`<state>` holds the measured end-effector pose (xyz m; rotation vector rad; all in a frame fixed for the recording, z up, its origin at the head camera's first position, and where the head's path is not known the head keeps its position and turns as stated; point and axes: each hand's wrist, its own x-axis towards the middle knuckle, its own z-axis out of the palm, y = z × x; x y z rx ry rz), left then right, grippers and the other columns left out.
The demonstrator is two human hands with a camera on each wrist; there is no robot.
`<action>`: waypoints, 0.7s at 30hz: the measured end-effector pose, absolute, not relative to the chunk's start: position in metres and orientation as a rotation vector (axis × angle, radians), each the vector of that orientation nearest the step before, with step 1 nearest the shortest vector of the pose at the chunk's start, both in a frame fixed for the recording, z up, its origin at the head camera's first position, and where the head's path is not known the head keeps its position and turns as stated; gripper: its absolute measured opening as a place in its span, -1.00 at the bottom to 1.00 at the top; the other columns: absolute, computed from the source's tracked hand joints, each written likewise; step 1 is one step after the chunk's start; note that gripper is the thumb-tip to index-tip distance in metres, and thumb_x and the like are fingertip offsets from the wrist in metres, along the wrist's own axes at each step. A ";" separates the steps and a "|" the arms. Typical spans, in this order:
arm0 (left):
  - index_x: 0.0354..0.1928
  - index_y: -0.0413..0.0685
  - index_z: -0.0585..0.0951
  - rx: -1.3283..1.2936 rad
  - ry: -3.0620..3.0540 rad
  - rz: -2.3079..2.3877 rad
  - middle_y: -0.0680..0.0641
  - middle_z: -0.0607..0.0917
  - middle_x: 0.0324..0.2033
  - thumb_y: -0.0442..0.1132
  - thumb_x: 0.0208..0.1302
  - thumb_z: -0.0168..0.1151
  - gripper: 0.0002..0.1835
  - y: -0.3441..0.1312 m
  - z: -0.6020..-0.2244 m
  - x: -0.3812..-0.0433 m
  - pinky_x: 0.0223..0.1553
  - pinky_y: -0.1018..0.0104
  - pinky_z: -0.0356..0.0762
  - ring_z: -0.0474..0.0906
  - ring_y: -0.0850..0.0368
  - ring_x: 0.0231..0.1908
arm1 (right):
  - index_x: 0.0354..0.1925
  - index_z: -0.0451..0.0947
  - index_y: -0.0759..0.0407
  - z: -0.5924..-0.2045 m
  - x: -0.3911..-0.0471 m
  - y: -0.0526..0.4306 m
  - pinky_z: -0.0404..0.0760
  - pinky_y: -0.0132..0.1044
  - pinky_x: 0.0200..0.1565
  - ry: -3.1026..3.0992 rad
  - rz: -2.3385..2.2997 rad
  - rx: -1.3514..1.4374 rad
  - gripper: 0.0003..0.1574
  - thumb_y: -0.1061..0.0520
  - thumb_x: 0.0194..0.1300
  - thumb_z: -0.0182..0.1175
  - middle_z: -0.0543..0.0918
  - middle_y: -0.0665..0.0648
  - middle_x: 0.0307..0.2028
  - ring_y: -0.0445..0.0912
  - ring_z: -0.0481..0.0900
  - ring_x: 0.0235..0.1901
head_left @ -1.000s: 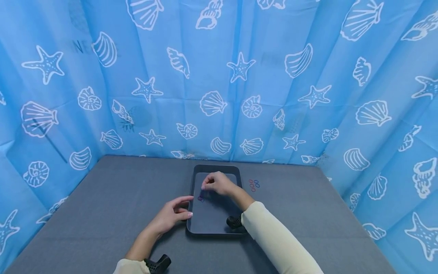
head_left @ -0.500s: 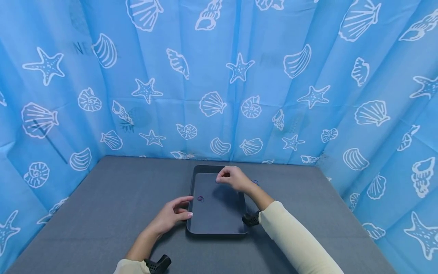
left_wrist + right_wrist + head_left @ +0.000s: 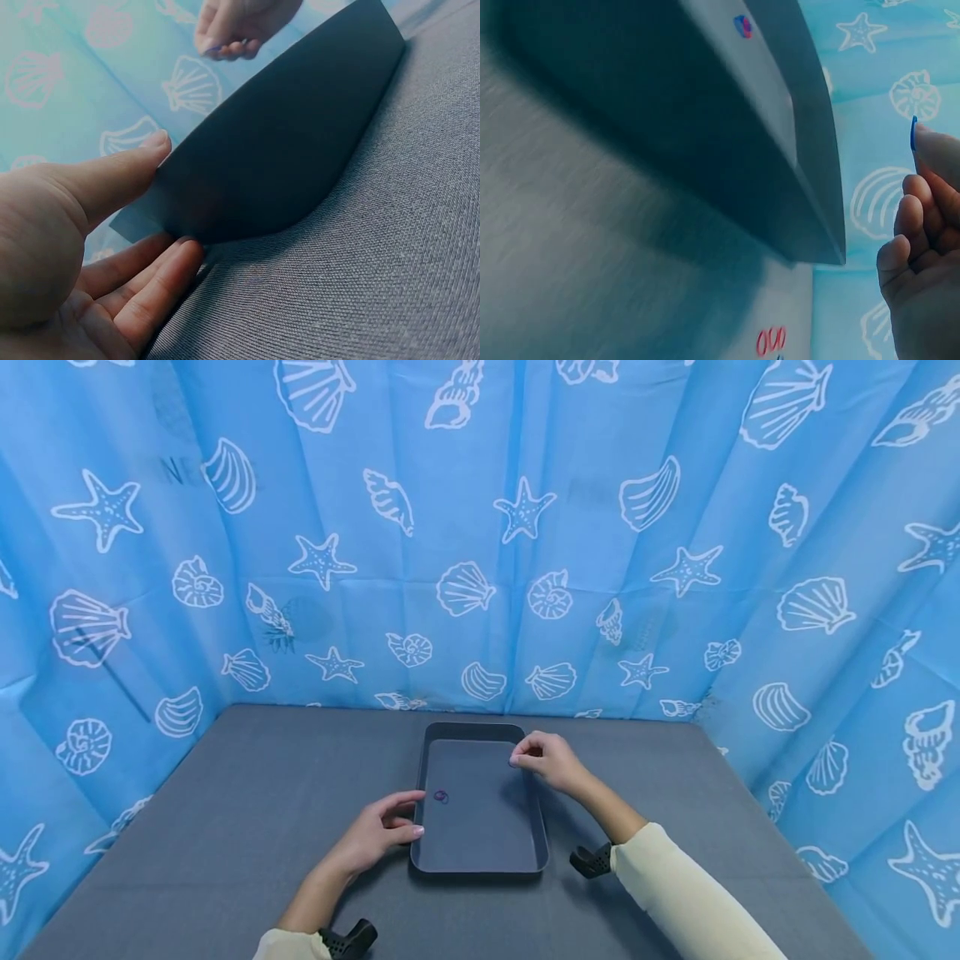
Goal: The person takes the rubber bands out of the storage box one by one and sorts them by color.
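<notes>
My right hand (image 3: 543, 757) is raised over the tray's right edge, pinching a small blue ring (image 3: 913, 133) between thumb and finger. The dark rectangular tray (image 3: 480, 852) lies flat on the table. Along its left wall, my left hand (image 3: 382, 827) touches the outside, thumb tip at the rim and other fingertips low on the wall in the left wrist view. Inside the tray, near the left wall, sits a small cluster of red and blue rings (image 3: 441, 797).
Right of the tray, red rings (image 3: 762, 343) and part of a blue one (image 3: 780, 358) lie on the grey tabletop (image 3: 315, 752); in the head view my right hand and arm hide them. A blue shell-patterned curtain (image 3: 465, 527) hangs behind the table.
My right hand has moved right, from above the ring cluster to the tray's right edge, carrying the blue ring. My left hand has stayed against the tray.
</notes>
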<state>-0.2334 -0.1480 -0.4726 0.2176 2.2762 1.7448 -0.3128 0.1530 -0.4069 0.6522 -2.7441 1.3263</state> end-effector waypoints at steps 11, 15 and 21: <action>0.13 0.22 0.35 0.234 2.295 1.738 -0.15 0.31 0.11 -0.07 0.02 0.23 -0.44 -0.148 -0.471 -0.234 -0.15 0.08 0.42 0.45 0.07 -0.16 | -0.45 0.53 0.11 -0.421 -0.303 0.192 0.45 -0.29 -0.44 -2.684 1.272 0.524 -0.90 0.10 0.08 0.19 0.52 0.02 -0.46 -0.12 0.43 -0.47; 0.14 0.21 0.35 0.250 2.284 1.744 -0.15 0.31 0.11 -0.09 0.03 0.23 -0.44 -0.149 -0.471 -0.233 -0.15 0.09 0.43 0.46 0.07 -0.16 | -0.47 0.53 0.13 -0.429 -0.302 0.207 0.43 -0.30 -0.46 -2.684 1.232 0.464 -0.93 0.15 0.07 0.20 0.52 0.02 -0.48 -0.12 0.41 -0.48; 0.13 0.22 0.35 0.242 2.283 1.740 -0.15 0.31 0.11 -0.08 0.02 0.23 -0.44 -0.148 -0.471 -0.232 -0.16 0.10 0.43 0.45 0.07 -0.16 | -0.46 0.52 0.17 -0.441 -0.303 0.225 0.40 -0.27 -0.45 -2.706 1.198 0.392 -0.88 0.13 0.08 0.19 0.51 0.05 -0.48 -0.09 0.38 -0.48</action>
